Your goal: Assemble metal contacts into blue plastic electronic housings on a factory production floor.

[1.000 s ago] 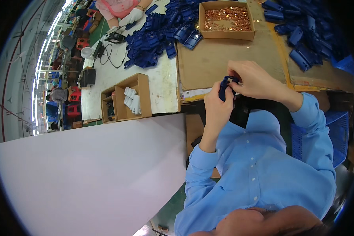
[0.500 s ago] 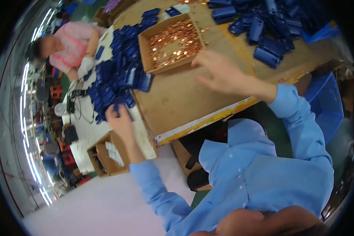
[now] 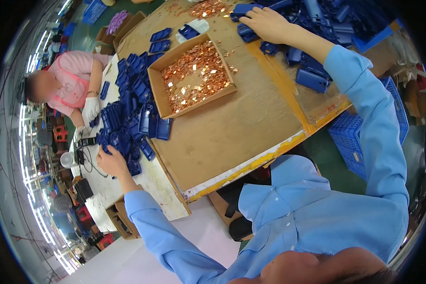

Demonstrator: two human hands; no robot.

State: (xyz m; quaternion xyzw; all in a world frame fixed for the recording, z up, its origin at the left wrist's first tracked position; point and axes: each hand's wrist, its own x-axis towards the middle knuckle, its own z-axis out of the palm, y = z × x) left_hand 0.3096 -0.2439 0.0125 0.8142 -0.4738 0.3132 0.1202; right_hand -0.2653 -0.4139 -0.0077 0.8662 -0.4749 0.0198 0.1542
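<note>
My left hand [image 3: 112, 162] is at the near left edge of a heap of blue plastic housings [image 3: 123, 111], fingers bent around the end of one piece. Part of that piece is hidden by the fingers. At the far right, my right hand [image 3: 267, 24] reaches over a second heap of blue housings [image 3: 317, 33]. Its fingertips grip a flat blue housing [image 3: 246, 8], and another blue housing [image 3: 246, 33] lies just under the hand. Between the two heaps stands an open cardboard box [image 3: 199, 105] holding many small shiny copper-coloured pieces [image 3: 194, 71].
A person in pink [image 3: 73, 78] with a white glove sits at the far left. Loose copper pieces [image 3: 206, 8] lie at the table's far side. A blue crate [image 3: 348, 137] stands below right, and a small cardboard box [image 3: 123, 220] below left. The brown tabletop [image 3: 222, 142] has a yellow-taped edge.
My right hand has gone from beside the copper box to the far right heap and taken hold of a housing. My left hand has shifted left along its heap. The view has turned slightly.
</note>
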